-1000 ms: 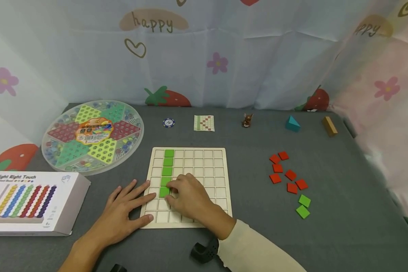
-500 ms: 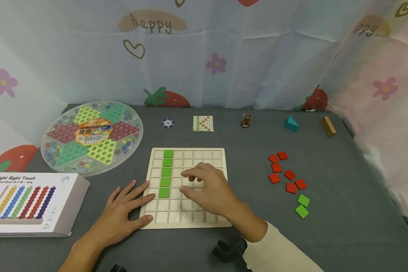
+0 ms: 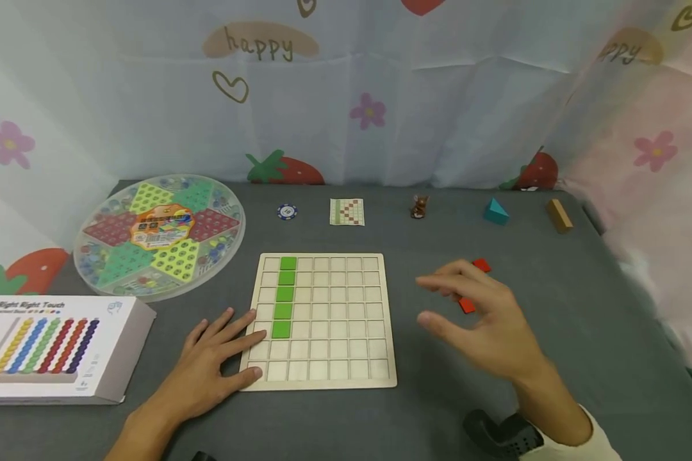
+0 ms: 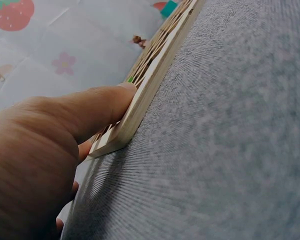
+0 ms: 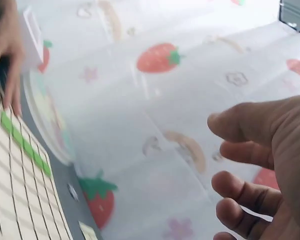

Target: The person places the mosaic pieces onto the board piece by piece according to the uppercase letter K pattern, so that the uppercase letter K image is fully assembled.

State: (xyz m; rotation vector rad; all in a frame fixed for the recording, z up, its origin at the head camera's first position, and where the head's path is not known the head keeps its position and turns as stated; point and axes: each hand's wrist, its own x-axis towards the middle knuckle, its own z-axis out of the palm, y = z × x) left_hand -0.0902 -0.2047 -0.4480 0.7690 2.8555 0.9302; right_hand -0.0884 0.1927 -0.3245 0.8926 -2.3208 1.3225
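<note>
Head view shows the right hand point(image 3: 484, 323), fingers spread and empty, over the red tiles point(image 3: 473, 285); left hand point(image 3: 207, 365) lies flat, steadying the board point(image 3: 323, 378) holding 5 green tiles point(image 3: 282, 296); judging by this, fetching comes next: pinch 1 tile

A grey table point(image 3: 427, 410) carries a wooden grid board point(image 3: 346, 320), marble game point(image 3: 160, 232), box point(image 3: 57, 346), red tiles point(image 3: 474, 285) and small toys point(image 3: 496, 211).

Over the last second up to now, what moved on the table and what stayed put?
The right hand left the wooden grid board, where its fingers were on the lowest green tile, and swung right to hover, open and empty, over the red tiles. The left hand stayed flat on the board's left edge. The column of five green tiles, the round marble game and the box kept their places.
</note>
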